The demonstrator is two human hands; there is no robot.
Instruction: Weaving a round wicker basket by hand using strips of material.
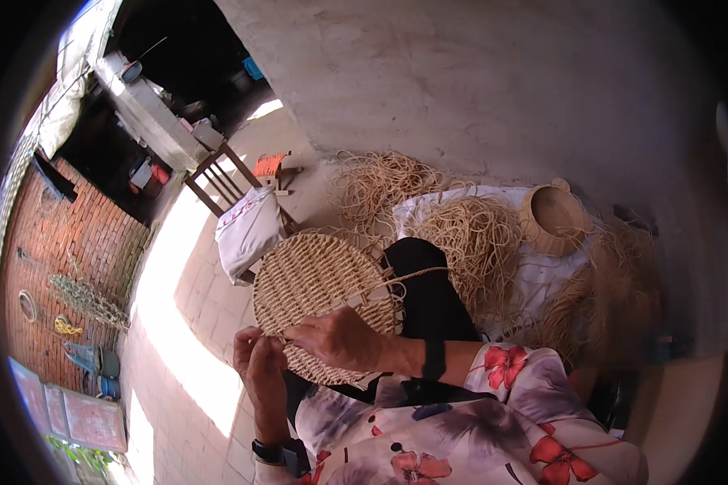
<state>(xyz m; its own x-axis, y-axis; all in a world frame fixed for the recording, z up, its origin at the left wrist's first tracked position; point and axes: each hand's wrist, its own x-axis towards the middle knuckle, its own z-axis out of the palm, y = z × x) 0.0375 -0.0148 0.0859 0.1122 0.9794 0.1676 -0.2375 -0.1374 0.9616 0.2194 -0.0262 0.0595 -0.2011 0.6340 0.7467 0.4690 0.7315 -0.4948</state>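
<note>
A round woven straw disc (319, 279) rests on my lap, over black trousers. My right hand (340, 339) lies across its near edge, fingers pinched on the weave. My left hand (259, 364) grips the rim just beside it, fingers curled around the edge. A thin straw strand (416, 273) runs from the disc toward the right. Both wrists wear dark bands.
A heap of loose straw cord (477, 238) lies on a white cloth at my right, with a small woven basket (552, 217) behind it. A wooden chair (230, 182) with a white bag (249, 230) stands ahead-left. A brick wall (65, 242) borders the left.
</note>
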